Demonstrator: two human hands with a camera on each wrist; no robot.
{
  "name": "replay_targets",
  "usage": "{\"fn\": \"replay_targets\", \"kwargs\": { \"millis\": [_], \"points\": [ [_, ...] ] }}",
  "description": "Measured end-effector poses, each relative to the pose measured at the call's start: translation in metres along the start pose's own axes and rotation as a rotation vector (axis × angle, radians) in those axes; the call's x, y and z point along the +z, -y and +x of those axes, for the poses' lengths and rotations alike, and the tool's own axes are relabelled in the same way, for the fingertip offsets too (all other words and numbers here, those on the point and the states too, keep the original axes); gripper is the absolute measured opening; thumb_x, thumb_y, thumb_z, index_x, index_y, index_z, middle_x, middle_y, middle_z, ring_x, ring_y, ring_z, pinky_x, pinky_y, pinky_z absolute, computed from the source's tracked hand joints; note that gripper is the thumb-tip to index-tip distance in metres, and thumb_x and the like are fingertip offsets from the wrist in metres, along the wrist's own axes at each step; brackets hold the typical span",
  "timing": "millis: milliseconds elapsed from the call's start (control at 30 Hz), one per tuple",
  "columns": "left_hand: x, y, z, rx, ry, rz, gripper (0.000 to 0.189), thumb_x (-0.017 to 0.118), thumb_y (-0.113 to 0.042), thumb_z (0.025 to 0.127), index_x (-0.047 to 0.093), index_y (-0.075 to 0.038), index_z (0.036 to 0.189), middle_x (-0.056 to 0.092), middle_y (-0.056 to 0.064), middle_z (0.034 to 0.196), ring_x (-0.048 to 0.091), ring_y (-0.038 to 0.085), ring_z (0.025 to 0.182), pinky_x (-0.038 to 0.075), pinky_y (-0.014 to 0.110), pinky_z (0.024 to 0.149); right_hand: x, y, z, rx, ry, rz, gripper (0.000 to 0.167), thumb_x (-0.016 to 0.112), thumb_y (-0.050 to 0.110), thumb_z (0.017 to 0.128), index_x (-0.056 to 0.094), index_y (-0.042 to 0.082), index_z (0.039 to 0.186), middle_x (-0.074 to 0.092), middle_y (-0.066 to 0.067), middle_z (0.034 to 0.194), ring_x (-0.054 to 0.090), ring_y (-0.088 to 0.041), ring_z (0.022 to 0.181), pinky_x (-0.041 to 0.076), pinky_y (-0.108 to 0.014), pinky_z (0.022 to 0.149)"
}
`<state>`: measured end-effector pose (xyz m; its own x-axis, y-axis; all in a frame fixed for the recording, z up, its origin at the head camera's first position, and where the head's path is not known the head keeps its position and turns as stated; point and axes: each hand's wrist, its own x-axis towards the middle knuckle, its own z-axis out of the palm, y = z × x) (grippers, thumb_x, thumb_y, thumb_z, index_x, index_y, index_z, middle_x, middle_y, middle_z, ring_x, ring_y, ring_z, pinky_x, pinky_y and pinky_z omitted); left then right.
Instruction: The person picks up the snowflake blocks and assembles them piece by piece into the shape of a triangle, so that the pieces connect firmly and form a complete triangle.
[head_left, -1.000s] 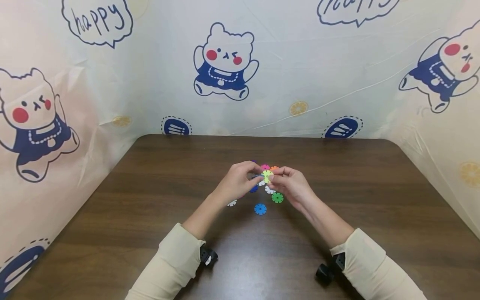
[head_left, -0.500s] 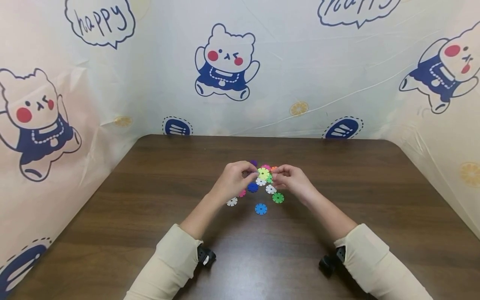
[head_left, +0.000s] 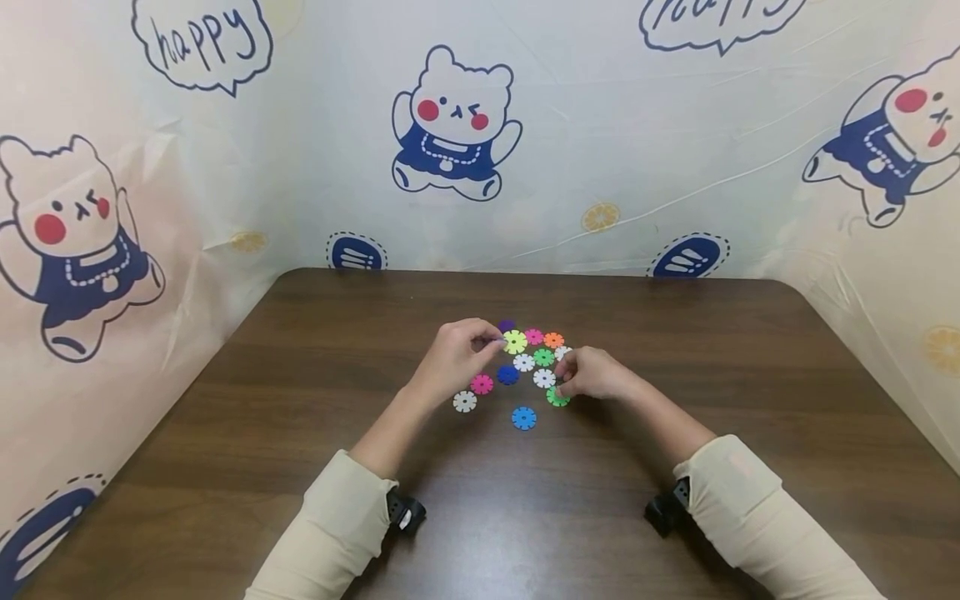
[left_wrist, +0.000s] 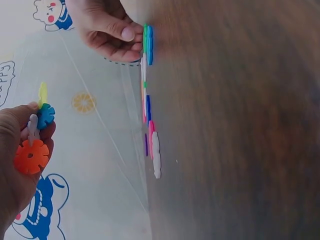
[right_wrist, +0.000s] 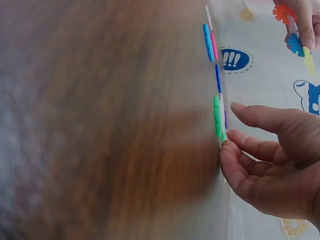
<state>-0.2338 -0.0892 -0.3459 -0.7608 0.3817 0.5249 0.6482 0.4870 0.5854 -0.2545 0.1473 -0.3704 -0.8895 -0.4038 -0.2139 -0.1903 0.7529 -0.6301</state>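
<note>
My left hand pinches a short chain of slotted plastic snowflake discs, raised above the table. In the left wrist view the chain shows an orange disc, a white disc, a blue disc and a yellow disc at its far end. From the head, the yellow one faces up while fingers cover most of the others. My right hand is down at the right of the loose discs, fingertips right at a green disc. Its thumb stands apart from the fingers in the right wrist view.
Loose discs lie flat on the brown table: a light blue disc nearest me, a pink disc, a dark blue disc, a purple disc and several more. A printed curtain surrounds the table's far sides.
My right hand has left the yellow disc and moved right and down to the green disc. My left hand has shifted slightly left with the chain, uncovering more loose discs.
</note>
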Motion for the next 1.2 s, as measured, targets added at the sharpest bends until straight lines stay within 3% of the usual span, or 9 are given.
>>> {"fn": "replay_targets", "kwargs": {
  "millis": [233, 433, 733, 967, 1200],
  "points": [
    [-0.0018, 0.0002, -0.0002, -0.006, -0.012, 0.002, 0.009, 0.070, -0.006, 0.082, 0.068, -0.001, 0.089, 0.065, 0.005, 0.083, 0.055, 0.013, 0.070, 0.050, 0.021, 0.065, 0.0043, 0.0010, -0.0010, 0.022, 0.046, -0.067, 0.025, 0.078, 0.016, 0.074, 0.062, 0.006, 0.091, 0.053, -0.004, 0.074, 0.047, -0.017, 0.067, 0.039, -0.027, 0.059],
    [-0.0025, 0.0003, -0.0005, 0.008, -0.027, 0.002, 0.008, 0.070, -0.005, 0.081, 0.068, -0.001, 0.088, 0.064, 0.005, 0.082, 0.054, 0.013, 0.069, 0.050, 0.021, 0.065, 0.0075, 0.0045, -0.0019, 0.031, 0.030, -0.116, 0.025, 0.078, 0.013, 0.073, 0.060, 0.006, 0.089, 0.052, -0.004, 0.075, 0.047, -0.018, 0.070, 0.039, -0.028, 0.060],
    [-0.0017, 0.0007, -0.0009, 0.001, -0.018, -0.003, 0.008, 0.069, -0.005, 0.082, 0.068, -0.001, 0.089, 0.065, 0.005, 0.082, 0.055, 0.013, 0.069, 0.050, 0.021, 0.065, 0.0083, 0.0035, -0.0034, 0.015, -0.008, -0.093, 0.028, 0.077, 0.006, 0.073, 0.055, 0.006, 0.091, 0.051, -0.005, 0.074, 0.046, -0.019, 0.068, 0.038, -0.029, 0.059],
    [-0.0012, 0.0012, -0.0021, -0.006, -0.013, -0.006, 0.008, 0.069, -0.005, 0.082, 0.068, -0.001, 0.089, 0.065, 0.005, 0.083, 0.056, 0.012, 0.069, 0.050, 0.021, 0.065, 0.0078, 0.0005, -0.0051, -0.070, -0.105, -0.023, 0.018, 0.070, -0.002, 0.076, 0.056, 0.005, 0.086, 0.054, -0.004, 0.071, 0.050, -0.017, 0.062, 0.043, -0.028, 0.055],
    [0.0027, 0.0029, -0.0029, -0.026, 0.023, -0.034, 0.007, 0.069, -0.005, 0.082, 0.068, -0.001, 0.088, 0.065, 0.004, 0.081, 0.057, 0.010, 0.069, 0.050, 0.019, 0.063, 0.0071, 0.0003, -0.0072, -0.220, -0.348, 0.113, 0.014, 0.068, -0.002, 0.080, 0.057, 0.003, 0.088, 0.058, -0.006, 0.080, 0.054, -0.020, 0.075, 0.047, -0.031, 0.065]
  ]
}}
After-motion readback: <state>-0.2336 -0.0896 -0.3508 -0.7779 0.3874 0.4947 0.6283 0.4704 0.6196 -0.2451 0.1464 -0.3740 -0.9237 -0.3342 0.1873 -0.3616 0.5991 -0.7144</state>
